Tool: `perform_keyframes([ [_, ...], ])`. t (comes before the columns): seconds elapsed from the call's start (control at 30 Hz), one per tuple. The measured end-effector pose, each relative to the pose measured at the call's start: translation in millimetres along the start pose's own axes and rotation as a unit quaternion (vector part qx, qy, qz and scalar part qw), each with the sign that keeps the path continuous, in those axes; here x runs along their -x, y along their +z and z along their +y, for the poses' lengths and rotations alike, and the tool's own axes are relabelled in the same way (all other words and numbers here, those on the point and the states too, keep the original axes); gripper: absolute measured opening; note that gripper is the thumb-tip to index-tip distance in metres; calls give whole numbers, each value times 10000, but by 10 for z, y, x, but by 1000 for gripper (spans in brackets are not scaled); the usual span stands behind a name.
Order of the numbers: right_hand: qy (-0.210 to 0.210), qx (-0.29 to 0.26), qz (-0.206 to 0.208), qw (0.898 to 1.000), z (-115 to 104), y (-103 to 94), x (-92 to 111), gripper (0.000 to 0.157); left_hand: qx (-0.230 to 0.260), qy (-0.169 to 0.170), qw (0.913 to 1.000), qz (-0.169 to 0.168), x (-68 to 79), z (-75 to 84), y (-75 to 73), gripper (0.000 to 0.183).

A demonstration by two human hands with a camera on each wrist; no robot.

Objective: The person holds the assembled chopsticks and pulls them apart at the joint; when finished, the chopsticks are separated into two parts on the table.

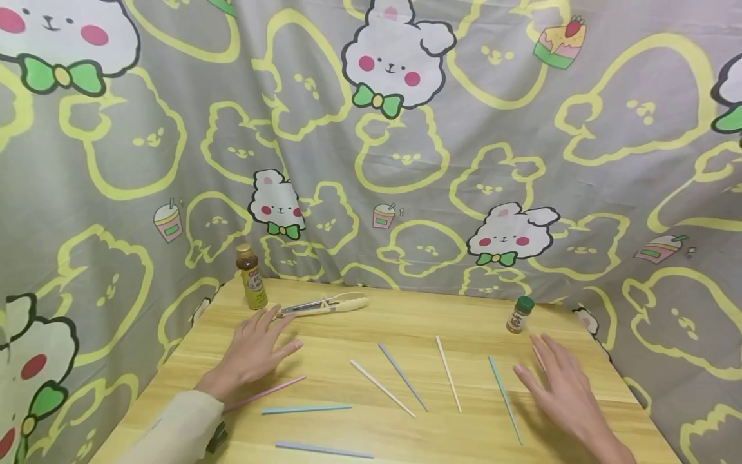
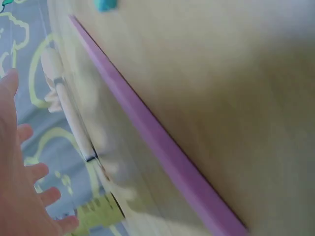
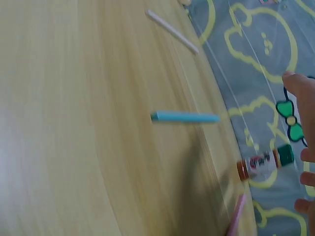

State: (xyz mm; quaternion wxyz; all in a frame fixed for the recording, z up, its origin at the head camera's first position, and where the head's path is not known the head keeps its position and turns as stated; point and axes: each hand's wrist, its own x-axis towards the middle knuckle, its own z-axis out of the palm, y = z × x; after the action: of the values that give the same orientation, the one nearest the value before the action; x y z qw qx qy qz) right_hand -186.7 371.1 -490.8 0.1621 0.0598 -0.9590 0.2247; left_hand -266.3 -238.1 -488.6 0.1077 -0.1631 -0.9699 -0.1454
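Observation:
Above the left side of the table is my left hand (image 1: pixel 255 351), fingers spread and holding nothing. A pink chopstick (image 1: pixel 278 388) lies partly hidden under that wrist; the left wrist view shows its length. Just beyond the fingertips are metal tongs (image 1: pixel 350 305) with cream tips. My right hand (image 1: pixel 565 393) is raised over the right side, palm down, also holding nothing. Left of it lies a teal chopstick (image 1: pixel 505 399). A small spice jar (image 1: pixel 518 316) with a green lid stands past its fingertips. In the right wrist view, a pink chopstick (image 3: pixel 236 216) lies near the jar.
Between the hands are a white chopstick (image 1: pixel 382 388), a blue-purple one (image 1: pixel 402 377) and another white one (image 1: pixel 449 374). Nearer are a blue one (image 1: pixel 307 409) and a lavender one (image 1: pixel 324 450). A gold-capped bottle (image 1: pixel 255 287) stands back left, before a patterned curtain (image 1: pixel 324 148).

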Motion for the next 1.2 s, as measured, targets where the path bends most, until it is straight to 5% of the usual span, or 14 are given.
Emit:
perform_keyframes([
  [0.33,-314,-842,127,9959,-476,230,-98,79,697,788,9940,-310,-410,519,158,71],
  [0.67,-499,-1237,113,9910,-943,606,-157,75,1595,1867,9661,-801,-758,940,428,57],
  [1.0,-211,-1665,-548,9843,-1273,910,-110,69,2028,2075,9453,-1494,-943,1192,647,39],
  [1.2,-65,-1641,-921,9821,-1401,1054,-63,55,2014,1990,9411,-1846,-1002,1261,752,36],
])
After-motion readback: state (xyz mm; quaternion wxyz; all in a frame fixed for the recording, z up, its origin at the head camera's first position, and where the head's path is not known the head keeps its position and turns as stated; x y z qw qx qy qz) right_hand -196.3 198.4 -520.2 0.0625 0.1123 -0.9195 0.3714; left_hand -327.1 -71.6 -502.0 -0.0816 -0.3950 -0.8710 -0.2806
